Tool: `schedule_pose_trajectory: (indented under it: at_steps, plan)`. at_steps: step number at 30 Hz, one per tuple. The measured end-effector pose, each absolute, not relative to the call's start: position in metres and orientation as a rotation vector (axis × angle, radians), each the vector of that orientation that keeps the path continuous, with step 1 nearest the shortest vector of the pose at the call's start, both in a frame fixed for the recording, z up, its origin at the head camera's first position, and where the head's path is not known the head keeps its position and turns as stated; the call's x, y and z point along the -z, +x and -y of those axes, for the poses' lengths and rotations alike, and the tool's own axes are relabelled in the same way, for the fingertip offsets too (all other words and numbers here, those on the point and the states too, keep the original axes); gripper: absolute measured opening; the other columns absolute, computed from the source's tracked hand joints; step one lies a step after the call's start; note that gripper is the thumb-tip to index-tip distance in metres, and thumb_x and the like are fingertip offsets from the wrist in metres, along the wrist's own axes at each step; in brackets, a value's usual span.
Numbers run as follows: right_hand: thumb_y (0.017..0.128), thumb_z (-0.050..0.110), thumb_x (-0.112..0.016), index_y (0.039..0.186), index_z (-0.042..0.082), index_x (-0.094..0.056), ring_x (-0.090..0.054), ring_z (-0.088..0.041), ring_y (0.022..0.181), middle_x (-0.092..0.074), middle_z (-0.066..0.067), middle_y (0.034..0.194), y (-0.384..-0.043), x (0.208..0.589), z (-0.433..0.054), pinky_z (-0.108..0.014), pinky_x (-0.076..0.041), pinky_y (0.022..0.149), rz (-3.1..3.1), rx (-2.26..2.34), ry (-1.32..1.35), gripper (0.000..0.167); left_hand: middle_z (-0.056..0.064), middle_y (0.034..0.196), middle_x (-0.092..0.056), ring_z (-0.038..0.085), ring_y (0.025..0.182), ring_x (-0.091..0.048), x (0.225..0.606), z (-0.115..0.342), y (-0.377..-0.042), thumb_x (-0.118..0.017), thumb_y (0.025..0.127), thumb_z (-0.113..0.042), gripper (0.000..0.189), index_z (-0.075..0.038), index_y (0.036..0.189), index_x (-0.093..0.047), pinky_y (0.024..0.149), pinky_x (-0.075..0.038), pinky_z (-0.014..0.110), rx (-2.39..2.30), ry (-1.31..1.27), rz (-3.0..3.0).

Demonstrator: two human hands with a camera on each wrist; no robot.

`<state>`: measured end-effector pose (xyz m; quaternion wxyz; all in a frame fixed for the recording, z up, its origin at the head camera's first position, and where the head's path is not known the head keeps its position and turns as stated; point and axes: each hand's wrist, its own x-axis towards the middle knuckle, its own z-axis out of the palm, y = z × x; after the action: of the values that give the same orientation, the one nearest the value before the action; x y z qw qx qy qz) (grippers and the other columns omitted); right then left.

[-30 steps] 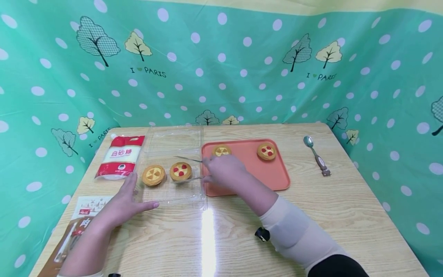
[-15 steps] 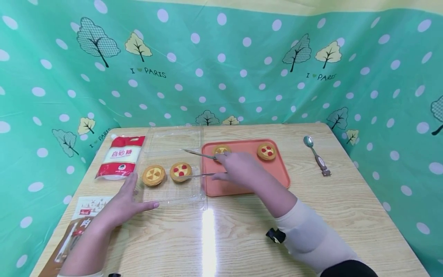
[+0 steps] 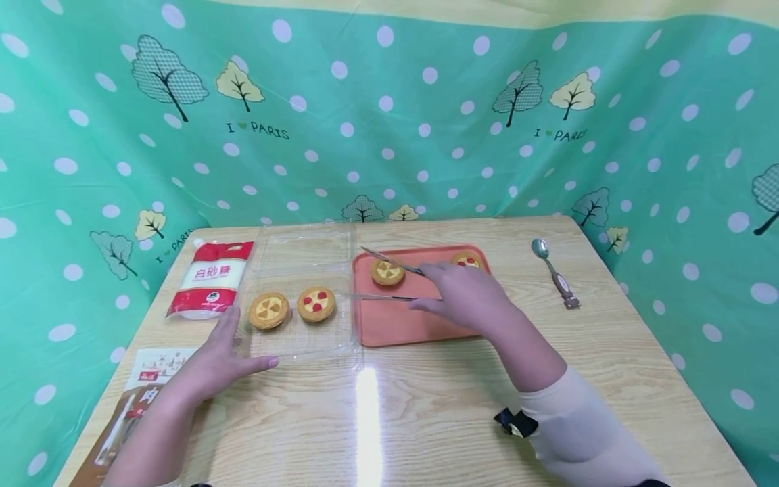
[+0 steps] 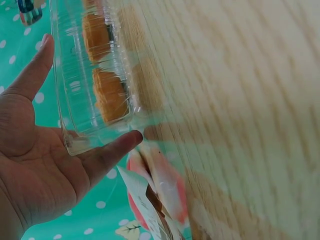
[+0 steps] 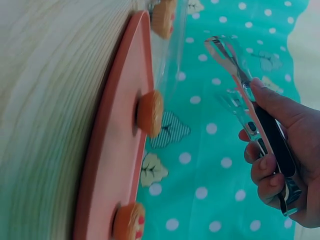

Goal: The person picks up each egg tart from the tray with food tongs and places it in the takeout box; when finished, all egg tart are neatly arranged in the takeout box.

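My right hand (image 3: 465, 294) holds metal food tongs (image 5: 275, 140) with black grips, above the pink tray (image 3: 389, 325). The tongs' tips stand apart with nothing between them. On the tray sit an egg tart with yellow pieces (image 3: 387, 272) and a red-topped tart (image 3: 467, 259), the latter partly hidden by my hand. To their left, the clear plastic box (image 3: 304, 338) lies with its lid folded back. Inside it are a yellow-topped tart (image 3: 269, 310) and a red-topped tart (image 3: 316, 304). My left hand (image 4: 55, 160), thumb and fingers spread, rests against the box's near left corner.
A red and white sugar bag (image 3: 213, 277) lies left of the box. Nearer, a brown and white packet (image 3: 130, 406) lies partly under my left forearm. A spoon (image 3: 556, 274) with a brown handle lies right of the tray. A patterned green cloth (image 3: 389, 155) surrounds the table.
My right hand has moved right with the tongs, from the red-topped tart in the box to above the tray. That tart stays in the box. My left hand has stayed in place.
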<state>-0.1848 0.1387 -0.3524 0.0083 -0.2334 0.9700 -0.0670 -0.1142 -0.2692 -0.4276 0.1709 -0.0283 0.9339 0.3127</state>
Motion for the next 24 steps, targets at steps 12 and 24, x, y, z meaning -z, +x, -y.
schedule_pose_trajectory:
  at_steps: [12,24]
  plan:
    - [0.084,0.071,-0.058,0.141,0.013,-0.052,-0.062,-0.035,0.117,-0.061,-0.013,0.135,-0.182,0.365,-0.185,-0.053,-0.054,0.090,-3.027,0.297,-0.503,0.082,0.022,0.161,0.019,0.056,0.144,0.004,0.428,0.269,-0.113,-0.075,0.074,-0.063,0.134,-0.012,0.155,0.019,0.107,-0.012,0.077,-0.906,-0.080,-2.653]
    - [0.081,0.083,-0.044,0.145,0.007,-0.046,-0.060,-0.042,0.116,-0.056,-0.021,0.138,-0.179,0.371,-0.230,-0.060,-0.050,0.091,-2.991,0.369,-0.303,0.099,0.022,0.161,0.019,0.054,0.145,0.005,0.427,0.269,-0.114,-0.075,0.073,-0.065,0.135,-0.013,0.155,0.019,0.107,-0.012,0.076,-0.888,-0.081,-2.661]
